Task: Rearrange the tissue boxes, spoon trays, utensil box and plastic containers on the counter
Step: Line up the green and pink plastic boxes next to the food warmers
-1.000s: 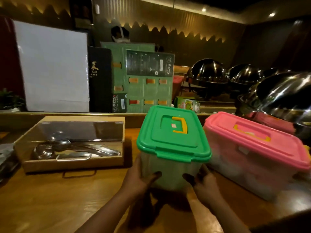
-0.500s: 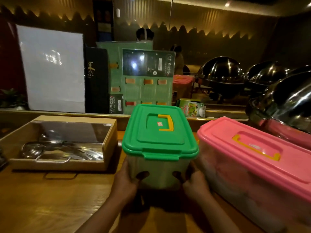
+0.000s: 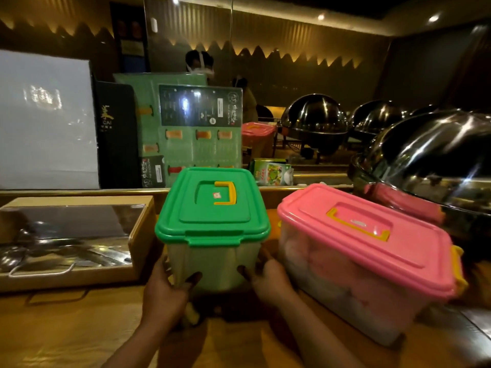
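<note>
**2 hands grip the green-lidded container between the utensil box and the pink one**

The green-lidded container (image 3: 212, 229) stands upright at the middle of the wooden surface (image 3: 66, 328), its lid latched and a yellow handle lying flat in the lid's recess. The left hand (image 3: 166, 293) clasps the container's lower left corner, thumb pressed on the front wall and fingers wrapped round the side. The right hand (image 3: 268, 280) clasps the lower right corner the same way, thumb on the front wall. Whether the container's base touches the surface cannot be told, as shadow hides it.

Just left of the green-lidded container sits the utensil box (image 3: 77, 240), a wooden case with a clear sloping lid; metal utensils show through it, too blurred to count. Just right of the green-lidded container stands the pink-lidded container (image 3: 364, 251), larger, turned at an angle, with a yellow handle on top and a yellow clip at its right end. A narrow gap separates the 2 containers, and the right hand sits in that gap.

Behind the green-lidded container, past a raised ledge, a green menu board (image 3: 196, 128) leans upright, with a tissue box (image 3: 271, 172) to its right. Right of the pink-lidded container rises a shiny chafing dish dome (image 3: 430, 155), with 2 more domes farther back.
</note>
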A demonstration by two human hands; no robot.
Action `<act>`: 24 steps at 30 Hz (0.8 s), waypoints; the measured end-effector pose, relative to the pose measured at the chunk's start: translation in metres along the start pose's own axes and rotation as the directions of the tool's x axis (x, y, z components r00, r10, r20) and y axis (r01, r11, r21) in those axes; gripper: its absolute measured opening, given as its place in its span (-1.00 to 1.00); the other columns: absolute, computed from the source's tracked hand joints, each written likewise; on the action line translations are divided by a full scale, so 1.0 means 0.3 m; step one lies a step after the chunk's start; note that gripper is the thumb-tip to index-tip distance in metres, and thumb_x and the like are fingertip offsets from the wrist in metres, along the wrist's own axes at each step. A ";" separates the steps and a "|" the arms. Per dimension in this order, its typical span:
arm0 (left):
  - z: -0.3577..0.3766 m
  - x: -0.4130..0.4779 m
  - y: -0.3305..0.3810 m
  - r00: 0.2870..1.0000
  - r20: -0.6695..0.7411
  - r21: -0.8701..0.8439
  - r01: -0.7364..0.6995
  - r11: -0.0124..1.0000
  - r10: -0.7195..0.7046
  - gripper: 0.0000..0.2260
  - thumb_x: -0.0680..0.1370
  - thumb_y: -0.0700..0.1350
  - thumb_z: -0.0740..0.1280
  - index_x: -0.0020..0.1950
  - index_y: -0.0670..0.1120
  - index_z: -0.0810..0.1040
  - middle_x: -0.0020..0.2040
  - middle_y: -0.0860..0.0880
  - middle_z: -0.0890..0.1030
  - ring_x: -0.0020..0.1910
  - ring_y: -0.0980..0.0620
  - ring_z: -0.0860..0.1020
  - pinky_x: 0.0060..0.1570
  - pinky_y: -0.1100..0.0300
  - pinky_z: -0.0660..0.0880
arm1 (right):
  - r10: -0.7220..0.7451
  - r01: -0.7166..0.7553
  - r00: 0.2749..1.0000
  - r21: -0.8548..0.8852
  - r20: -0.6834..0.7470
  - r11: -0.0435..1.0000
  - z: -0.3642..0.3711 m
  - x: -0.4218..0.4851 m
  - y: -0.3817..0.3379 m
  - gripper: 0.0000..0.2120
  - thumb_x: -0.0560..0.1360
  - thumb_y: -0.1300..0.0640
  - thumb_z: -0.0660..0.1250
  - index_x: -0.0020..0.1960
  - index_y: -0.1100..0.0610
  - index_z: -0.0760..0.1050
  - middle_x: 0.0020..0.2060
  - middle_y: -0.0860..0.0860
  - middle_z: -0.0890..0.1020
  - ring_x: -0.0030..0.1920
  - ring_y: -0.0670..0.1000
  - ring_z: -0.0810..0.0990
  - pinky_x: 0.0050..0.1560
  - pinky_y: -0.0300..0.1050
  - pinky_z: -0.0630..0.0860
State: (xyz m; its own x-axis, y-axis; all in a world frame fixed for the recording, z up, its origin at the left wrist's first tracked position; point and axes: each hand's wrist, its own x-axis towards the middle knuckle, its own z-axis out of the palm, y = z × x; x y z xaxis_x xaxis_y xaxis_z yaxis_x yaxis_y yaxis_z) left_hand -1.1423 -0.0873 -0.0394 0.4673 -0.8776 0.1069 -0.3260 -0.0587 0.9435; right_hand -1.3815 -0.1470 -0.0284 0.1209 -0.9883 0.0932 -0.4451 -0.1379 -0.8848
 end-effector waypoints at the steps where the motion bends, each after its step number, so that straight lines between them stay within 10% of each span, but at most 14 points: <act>1: 0.012 -0.031 -0.009 0.997 -0.074 0.052 0.003 0.999 0.000 -0.22 0.29 0.04 0.67 0.43 -0.05 0.42 0.25 -0.08 0.58 0.16 -0.11 0.58 0.12 -0.11 0.57 | 0.002 -0.002 1.000 -0.026 0.006 1.000 -0.017 -0.026 -0.002 -0.23 0.25 -0.39 0.48 0.37 -0.20 0.35 0.19 -0.15 0.63 0.18 -0.08 0.60 0.23 0.08 0.53; 5: 0.111 -0.172 -0.041 0.993 -0.057 0.107 -0.097 0.990 0.103 -0.37 0.27 0.04 0.68 0.19 -0.08 0.46 0.04 -0.11 0.60 0.03 -0.17 0.62 0.00 -0.03 0.55 | 0.132 -0.141 0.989 -0.158 -0.066 0.977 -0.140 -0.161 0.002 -0.41 0.48 -0.01 0.46 0.43 0.16 0.38 0.27 0.03 0.54 0.28 0.01 0.51 0.23 -0.24 0.40; 10: 0.290 -0.305 0.065 0.919 0.225 -0.025 -0.326 0.945 0.323 -0.42 0.31 0.29 0.50 0.19 0.03 0.48 0.02 0.04 0.60 -0.02 0.06 0.62 0.01 0.11 0.57 | 0.194 -0.205 0.977 -0.133 -0.091 0.970 -0.350 -0.327 0.047 -0.73 0.52 0.22 0.42 0.21 0.22 0.56 -0.07 -0.03 0.64 -0.17 -0.28 0.58 -0.17 -0.43 0.45; 17: 0.499 -0.465 0.340 0.769 0.365 -0.202 -0.485 0.851 0.525 -0.30 0.40 0.28 0.44 0.46 0.03 0.35 0.31 0.02 0.45 0.31 0.02 0.49 0.27 -0.04 0.53 | 0.343 -0.398 0.915 -0.322 -0.215 0.859 -0.740 -0.539 0.121 -0.86 0.46 0.23 0.44 -0.23 0.03 0.62 -0.35 -0.10 0.66 -0.34 -0.19 0.59 -0.31 -0.22 0.52; 21: 0.592 -0.556 0.502 0.732 0.331 -0.198 -0.563 0.802 0.595 -0.18 0.40 0.30 0.42 0.58 0.04 0.26 0.55 -0.07 0.27 0.55 -0.08 0.26 0.46 -0.10 0.34 | 0.365 -0.484 0.797 -0.146 -0.481 0.863 -0.916 -0.541 0.178 -0.88 0.43 0.26 0.37 -0.22 0.08 0.60 -0.33 0.04 0.67 -0.28 0.07 0.64 -0.17 0.12 0.62; 24: 0.662 -0.641 0.600 0.716 0.399 -0.198 -0.543 0.816 0.573 -0.13 0.35 0.41 0.36 0.58 0.27 0.09 0.64 0.07 -0.10 0.63 -0.06 0.02 0.46 -0.14 0.34 | 0.316 -0.252 0.706 0.192 -0.634 0.949 -1.019 -0.488 0.199 -0.81 0.52 0.29 0.33 0.09 0.09 0.54 -0.04 0.14 0.66 -0.04 0.14 0.64 0.07 0.28 0.59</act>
State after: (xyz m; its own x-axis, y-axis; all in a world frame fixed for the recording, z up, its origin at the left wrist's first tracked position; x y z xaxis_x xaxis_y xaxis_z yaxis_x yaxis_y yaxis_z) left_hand -1.4541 -0.0236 0.0474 -0.1798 -0.8518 0.4920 -0.3572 0.5225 0.7742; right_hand -1.6968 -0.0305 0.0447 -0.6176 -0.7828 0.0760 -0.2826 0.1307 -0.9503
